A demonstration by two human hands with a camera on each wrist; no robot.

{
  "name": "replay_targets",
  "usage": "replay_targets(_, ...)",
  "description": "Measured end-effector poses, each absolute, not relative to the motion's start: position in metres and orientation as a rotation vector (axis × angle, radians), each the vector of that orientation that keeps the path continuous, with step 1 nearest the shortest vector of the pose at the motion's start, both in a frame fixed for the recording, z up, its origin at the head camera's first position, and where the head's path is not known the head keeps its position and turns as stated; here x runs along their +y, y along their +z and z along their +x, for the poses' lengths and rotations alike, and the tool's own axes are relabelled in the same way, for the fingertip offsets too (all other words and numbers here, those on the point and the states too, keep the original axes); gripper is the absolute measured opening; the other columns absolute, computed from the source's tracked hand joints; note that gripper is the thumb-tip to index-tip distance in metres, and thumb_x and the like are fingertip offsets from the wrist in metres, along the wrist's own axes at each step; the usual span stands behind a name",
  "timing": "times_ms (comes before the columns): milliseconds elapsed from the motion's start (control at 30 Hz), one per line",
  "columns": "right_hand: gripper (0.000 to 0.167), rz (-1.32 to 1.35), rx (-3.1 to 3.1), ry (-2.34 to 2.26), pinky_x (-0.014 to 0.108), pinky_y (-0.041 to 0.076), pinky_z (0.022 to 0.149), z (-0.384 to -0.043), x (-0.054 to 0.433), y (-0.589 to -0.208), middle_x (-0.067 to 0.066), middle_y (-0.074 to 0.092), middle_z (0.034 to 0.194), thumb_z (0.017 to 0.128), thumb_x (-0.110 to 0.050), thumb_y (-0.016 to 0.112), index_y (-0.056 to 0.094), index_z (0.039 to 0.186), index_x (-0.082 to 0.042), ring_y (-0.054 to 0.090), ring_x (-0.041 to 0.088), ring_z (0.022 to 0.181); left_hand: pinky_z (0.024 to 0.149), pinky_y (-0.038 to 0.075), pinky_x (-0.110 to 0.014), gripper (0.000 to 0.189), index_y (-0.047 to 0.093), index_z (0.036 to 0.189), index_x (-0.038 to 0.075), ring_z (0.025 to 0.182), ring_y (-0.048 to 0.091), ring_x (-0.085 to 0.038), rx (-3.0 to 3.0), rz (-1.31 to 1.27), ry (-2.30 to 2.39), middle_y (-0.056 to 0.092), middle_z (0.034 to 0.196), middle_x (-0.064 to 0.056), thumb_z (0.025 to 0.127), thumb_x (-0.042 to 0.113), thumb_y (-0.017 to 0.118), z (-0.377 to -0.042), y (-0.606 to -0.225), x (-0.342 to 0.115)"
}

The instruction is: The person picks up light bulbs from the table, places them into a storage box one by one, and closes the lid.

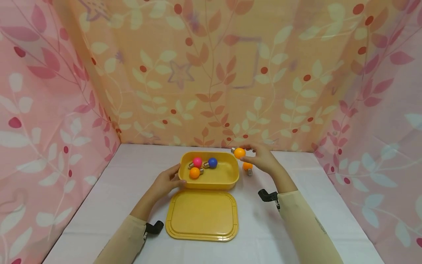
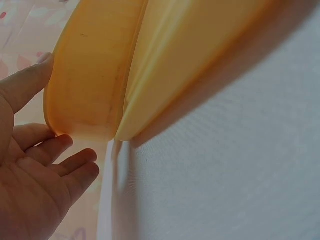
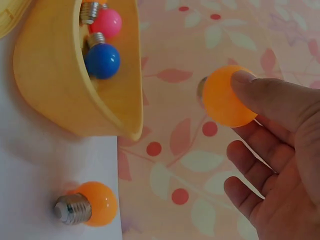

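Note:
My right hand (image 1: 261, 158) pinches an orange light bulb (image 1: 239, 153) between thumb and fingers, raised just beyond the box's right end. The bulb's metal screw base points left. My left hand (image 1: 167, 181) holds the left end of the yellow plastic box (image 1: 224, 186), thumb at the front and fingers round the side. Inside the box, toward its left half, lie a pink bulb (image 1: 197, 162), a blue bulb (image 1: 212, 162) and an orange bulb (image 1: 194, 173). Another orange bulb (image 3: 99, 204) lies on the table beside the box, below my right hand.
A flat yellow lid (image 1: 202, 216) lies on the white-covered table (image 1: 263, 234) in front of the box. Patterned cloth (image 1: 211, 73) hangs behind and on both sides. A black wrist mount (image 1: 267, 195) is on each sleeve.

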State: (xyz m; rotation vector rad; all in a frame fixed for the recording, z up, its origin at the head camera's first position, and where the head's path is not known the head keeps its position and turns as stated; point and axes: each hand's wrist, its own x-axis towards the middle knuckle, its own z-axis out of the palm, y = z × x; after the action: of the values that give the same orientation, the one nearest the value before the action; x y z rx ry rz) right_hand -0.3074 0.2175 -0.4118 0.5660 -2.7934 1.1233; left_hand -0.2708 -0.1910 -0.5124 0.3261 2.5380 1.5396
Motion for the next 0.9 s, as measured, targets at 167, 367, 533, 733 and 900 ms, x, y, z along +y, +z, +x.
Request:
replay_targets(167,0.042,0.654,-2.881,1.108,0.052,0.045,0.107,-0.318,0.203,-0.409,-0.006,0.068,0.124,0.087,-0.029,0.083,0.070,0.127,-0.031,0.055,0.028,0.120,0.122,0.032,-0.052,0.088,0.031,0.162,0.013,0.150,0.035,-0.037,2.540,0.327,1.528,0.033,0.166,-0.011,0.091,0.029,0.080,-0.270,-0.512,-0.191)
replay_targets(367,0.035,0.824,-2.905,1.024,0.050,0.047,0.107,-0.329,0.187,-0.407,-0.009,0.067,0.123,0.087,-0.027,0.083,0.071,0.120,-0.029,0.057,0.027,0.118,0.122,0.031,-0.052,0.087,0.031,0.162,0.013,0.150,0.035,-0.037,2.532,0.333,1.546,0.033,0.166,-0.011,0.091,0.029,0.080,-0.271,-0.513,-0.191)
replay_targets(533,0.037,0.849,-2.975,0.969,0.054,0.048,0.108,-0.336,0.176,-0.404,-0.004,0.066,0.124,0.088,-0.028,0.082,0.071,0.123,-0.028,0.058,0.028,0.121,0.122,0.032,-0.052,0.088,0.031,0.162,0.014,0.150,0.035,-0.037,2.529,0.325,1.551,0.033,0.166,-0.010,0.091,0.030,0.080,-0.272,-0.514,-0.192)
replay_targets(733,0.034,0.855,-3.067,0.955,0.057,0.046,0.110,-0.344,0.165,-0.405,-0.004,0.067,0.125,0.088,-0.030,0.082,0.073,0.121,-0.031,0.056,0.032,0.127,0.122,0.031,-0.052,0.088,0.031,0.162,0.013,0.151,0.034,-0.037,2.532,0.348,1.544,0.032,0.166,-0.010,0.091,0.029,0.080,-0.270,-0.512,-0.191)
replay_targets(900,0.031,0.948,-3.107,0.884,0.051,0.048,0.108,-0.353,0.156,-0.407,-0.008,0.069,0.120,0.088,-0.028,0.082,0.075,0.118,-0.031,0.058,0.025,0.121,0.122,0.031,-0.052,0.087,0.031,0.162,0.012,0.151,0.034,-0.036,2.539,0.359,1.544,0.033,0.166,-0.010,0.091,0.028,0.079,-0.271,-0.512,-0.191)
